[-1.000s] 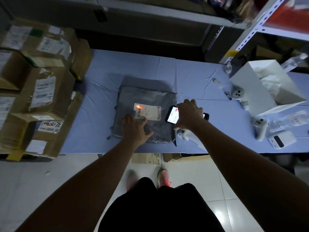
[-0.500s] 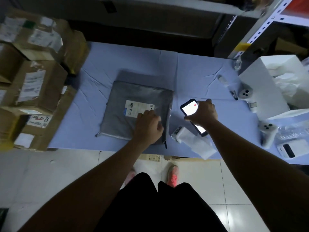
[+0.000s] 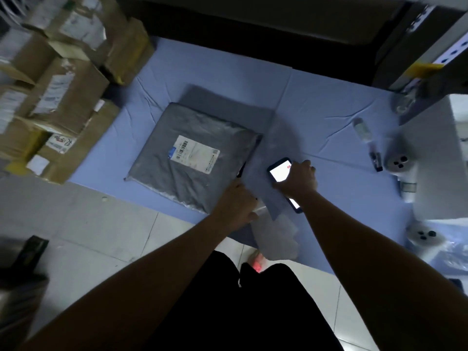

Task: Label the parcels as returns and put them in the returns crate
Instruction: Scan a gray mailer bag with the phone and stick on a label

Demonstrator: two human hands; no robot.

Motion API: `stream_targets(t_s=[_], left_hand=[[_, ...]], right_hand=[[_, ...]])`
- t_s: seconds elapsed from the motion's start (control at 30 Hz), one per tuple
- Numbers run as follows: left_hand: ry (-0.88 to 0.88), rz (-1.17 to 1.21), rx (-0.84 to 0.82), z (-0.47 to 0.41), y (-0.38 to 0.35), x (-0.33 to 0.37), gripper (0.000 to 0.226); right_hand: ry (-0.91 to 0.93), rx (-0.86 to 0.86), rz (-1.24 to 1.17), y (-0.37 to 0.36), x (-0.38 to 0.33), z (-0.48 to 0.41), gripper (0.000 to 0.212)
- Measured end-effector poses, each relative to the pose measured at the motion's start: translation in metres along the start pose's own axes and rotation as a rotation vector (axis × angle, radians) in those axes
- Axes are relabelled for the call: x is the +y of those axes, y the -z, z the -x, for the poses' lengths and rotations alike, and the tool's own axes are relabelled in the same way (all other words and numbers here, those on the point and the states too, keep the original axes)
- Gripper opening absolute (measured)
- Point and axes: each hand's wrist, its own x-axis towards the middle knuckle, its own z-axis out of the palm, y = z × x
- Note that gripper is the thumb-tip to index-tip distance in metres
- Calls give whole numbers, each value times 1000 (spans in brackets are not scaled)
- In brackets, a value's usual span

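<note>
Parcel (image 3: 192,158) at table (image 3: 329,97) edge; left hand (image 3: 238,203) at its corner, grip unclear; right hand (image 3: 300,178) grips phone (image 3: 279,171).

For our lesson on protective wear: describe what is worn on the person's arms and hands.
Both forearms are bare; no sleeves reach them. The left hand and right hand wear no gloves. No watch, band or ring shows, though the dim light could hide a small one.

parcel (image 3: 162,173) on table (image 3: 228,79) | boxes (image 3: 65,87) left of it | phone (image 3: 279,171) right
</note>
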Motion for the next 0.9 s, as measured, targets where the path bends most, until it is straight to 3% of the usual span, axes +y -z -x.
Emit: stream_targets(t_s=[0.13,0.33,0.53,0.63,0.77,0.9], left_hand=[[61,-54,85,-10,-1,6,40],[173,-279,24,-47,14,2,45],[286,-170,67,-64,17,5,39],[269,-158,107,-61,15,5,34],[286,-66,202,-55,14,2,31],[273,101,338,-50,15,-1,27]], right_hand=[[20,-41,30,4,6,-8,79],[57,-39,91,10,13,-6,83],[152,153,-283,11,15,3,35],[322,37,-202,9,15,5,25],[409,-33,-331,6,20,5,20],[224,-88,-666,4,24,11,6]])
